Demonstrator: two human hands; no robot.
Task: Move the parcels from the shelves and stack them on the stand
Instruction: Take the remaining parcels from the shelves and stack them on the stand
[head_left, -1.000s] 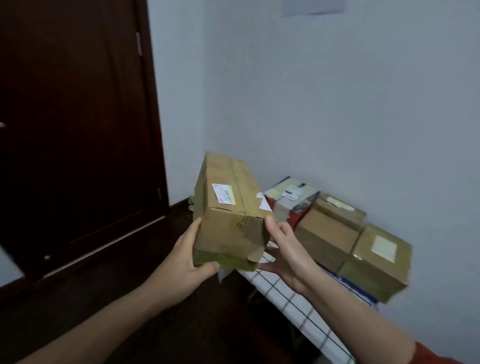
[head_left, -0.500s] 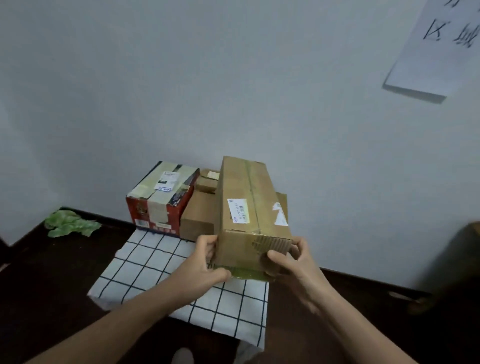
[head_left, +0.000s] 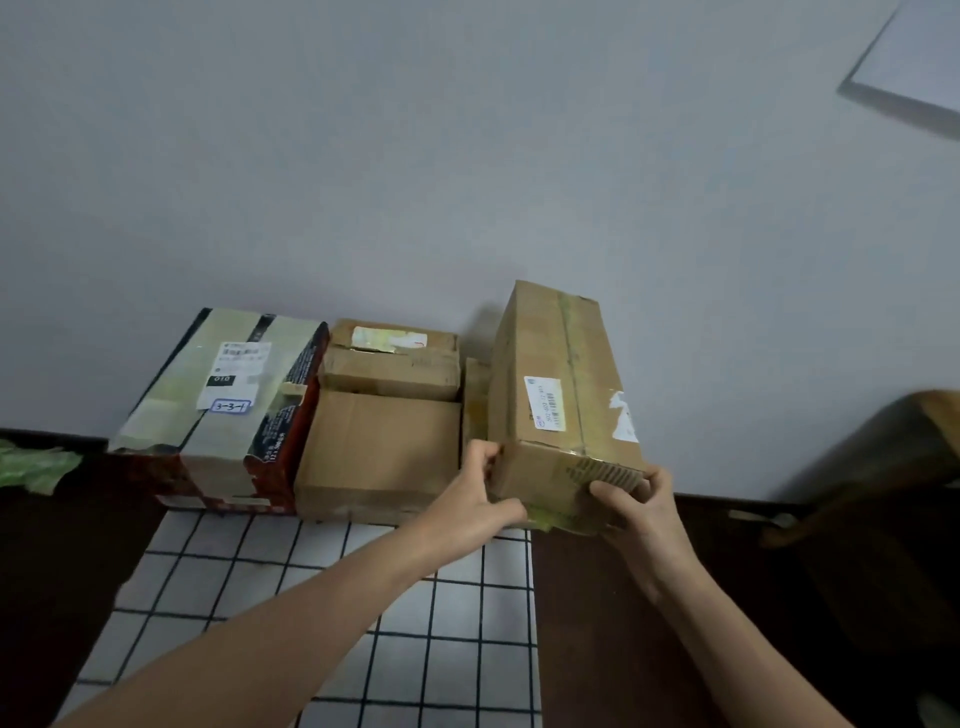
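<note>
A long brown cardboard parcel with a white barcode label lies at the right end of the stand, its far end near the wall. My left hand grips its near left corner, my right hand grips its near right corner. The stand is covered by a white cloth with a black grid. On it, along the wall, sit a red taped parcel labelled 3-3-1 and a brown parcel with a smaller brown parcel on top. Another box is mostly hidden behind the long parcel.
A plain grey wall rises right behind the parcels, with a white paper sheet stuck at the upper right. Dark floor surrounds the stand. A green leafy item lies on the floor at the left, and a dark brown object stands at the right.
The view swung from the door to the stand and closed in. Both hands carried the long parcel rightward and down to the right end of the row, beside the brown parcels.
</note>
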